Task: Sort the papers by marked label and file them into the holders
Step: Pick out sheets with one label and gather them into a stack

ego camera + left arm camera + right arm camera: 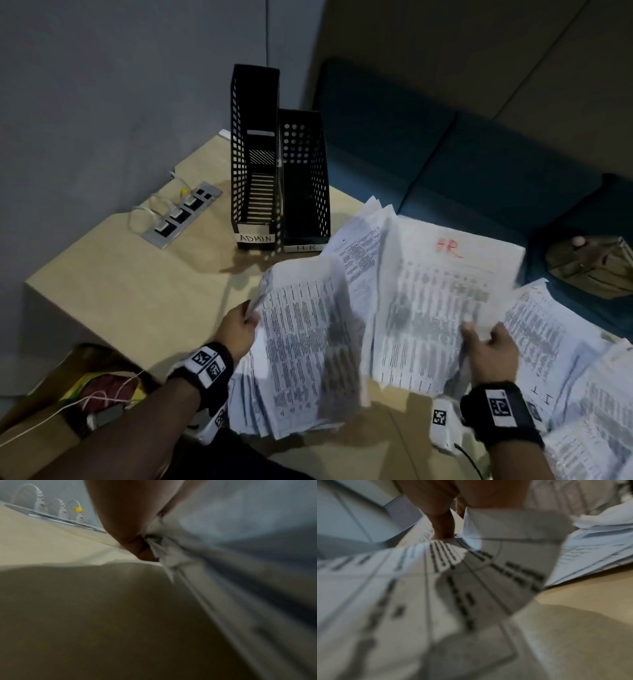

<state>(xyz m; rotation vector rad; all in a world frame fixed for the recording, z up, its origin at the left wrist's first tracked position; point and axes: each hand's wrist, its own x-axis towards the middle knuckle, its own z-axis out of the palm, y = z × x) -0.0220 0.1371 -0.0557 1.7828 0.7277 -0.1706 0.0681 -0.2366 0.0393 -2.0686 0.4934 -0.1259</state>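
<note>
two holders, two handfuls of paper

while both hands were full, the surroundings crowded the tan table (130, 287): a grey power strip (181, 214) lay at the far left with three white plugs in it, one tagged yellow, and a blue sofa (445, 164) ran along the far right edge with an olive bag (596, 265) on it. near left, below the table edge, sat a cardboard box (44, 407) with a white cable trailing over it.

two black perforated holders stood side by side at the far middle, touching: the taller admin holder (255, 154) on the left, the shorter hr holder (305, 178) on the right. loose papers (565, 394) spread across the right of the table and hid its surface there.

the left hand (239, 329) pinched a thick sheaf (305, 349) by its left edge, fingers and thumb curled round it, lifted off the table. the right hand (489, 349) gripped a sheet marked hr (445, 294) in red, thumb on top, and that sheet stood between the hands and the holders' right side. the right wrist view was blurred; print showed, but not words.
</note>
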